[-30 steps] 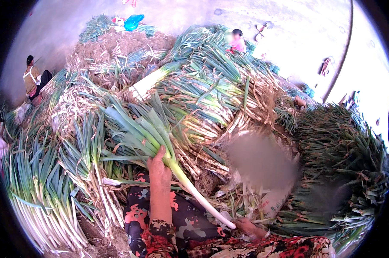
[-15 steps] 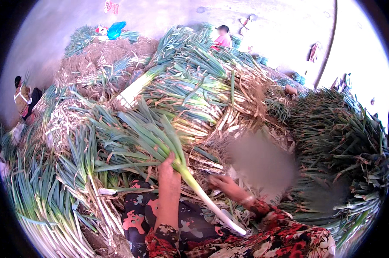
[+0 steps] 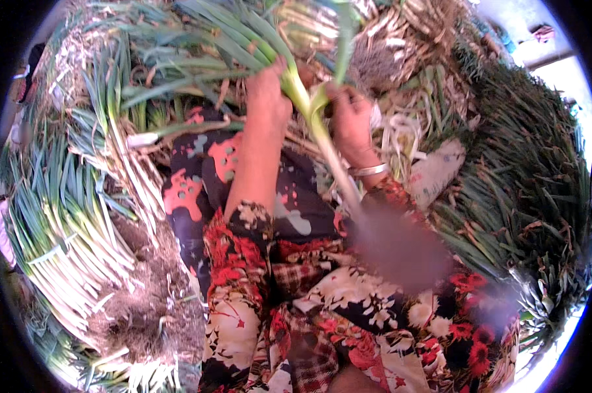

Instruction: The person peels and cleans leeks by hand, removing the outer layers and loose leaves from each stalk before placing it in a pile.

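Observation:
My left hand (image 3: 268, 98) is closed round a long green onion (image 3: 317, 131), near where its white stalk turns into green leaves. The stalk slants down to the right across my lap, and its lower end is lost behind a blurred patch. My right hand (image 3: 352, 124), with a bracelet at the wrist, pinches an outer leaf (image 3: 344, 46) that stands away from the stalk. The leaf splits off just between my two hands. The onion's leaves fan out up and to the left.
At the left, peeled green onions (image 3: 80, 262) lie in a row, roots toward me. A dense heap of dark green onions (image 3: 518, 170) fills the right. Stripped leaf scraps (image 3: 401, 134) lie beyond my right wrist. A patterned cloth (image 3: 198, 170) covers my lap.
My right hand has moved up to the onion and now grips an outer leaf, which has parted from the stalk. My left hand keeps its hold. The view has tipped downward.

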Available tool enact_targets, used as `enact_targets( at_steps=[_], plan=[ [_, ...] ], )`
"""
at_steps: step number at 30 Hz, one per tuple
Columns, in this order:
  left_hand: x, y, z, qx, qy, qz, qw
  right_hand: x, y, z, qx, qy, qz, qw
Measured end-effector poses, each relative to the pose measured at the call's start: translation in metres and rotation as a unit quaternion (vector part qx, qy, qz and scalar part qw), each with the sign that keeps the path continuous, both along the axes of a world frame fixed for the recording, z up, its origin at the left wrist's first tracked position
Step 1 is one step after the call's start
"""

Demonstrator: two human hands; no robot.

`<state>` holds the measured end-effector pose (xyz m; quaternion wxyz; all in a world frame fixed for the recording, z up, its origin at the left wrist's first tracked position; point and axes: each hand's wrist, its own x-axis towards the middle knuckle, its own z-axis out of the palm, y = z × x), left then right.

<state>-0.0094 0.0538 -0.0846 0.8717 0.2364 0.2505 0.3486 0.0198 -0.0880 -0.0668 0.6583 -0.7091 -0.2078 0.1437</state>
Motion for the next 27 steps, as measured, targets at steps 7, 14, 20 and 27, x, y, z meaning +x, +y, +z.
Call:
enact_targets(
  at_steps=[7, 14, 20, 27],
  plan=[
    [-0.027, 0.04, 0.016, -0.001, 0.019, 0.026, 0.999, 0.021, -0.112, -0.036, 0.144, 0.45, -0.176, 0.863],
    [-0.037, 0.042, 0.036, 0.089, -0.032, 0.012, 0.995, 0.061, -0.31, -0.105, 0.11, 0.429, -0.376, 0.814],
    [-0.051, 0.087, 0.012, 0.046, -0.242, -0.076, 0.966, 0.065, -0.375, -0.14, 0.018, 0.377, -0.392, 0.839],
    [-0.099, 0.09, 0.061, 0.038, -0.32, -0.089, 0.942, 0.086, -0.379, -0.172, -0.123, 0.252, -0.537, 0.795]
  ],
)
